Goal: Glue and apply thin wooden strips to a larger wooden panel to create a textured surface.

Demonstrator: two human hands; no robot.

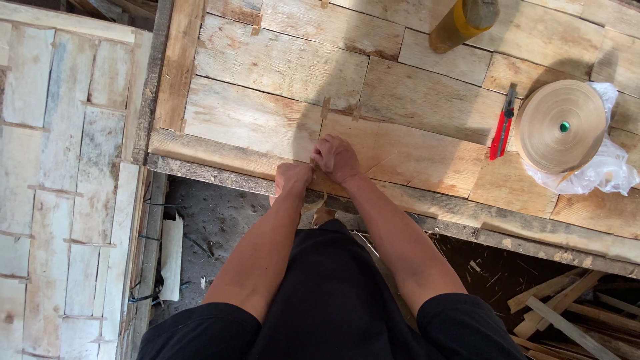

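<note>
While both hands meet at the near edge of the veneer sheet (413,157)
Left hand (291,180) and right hand (335,159) are clenched, pinching a strip of paper tape (319,200)

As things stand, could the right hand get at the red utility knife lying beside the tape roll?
Probably yes. The right hand rests on the veneer sheet's edge, and only bare wood lies between it and the red utility knife, beside the tape roll.
</note>
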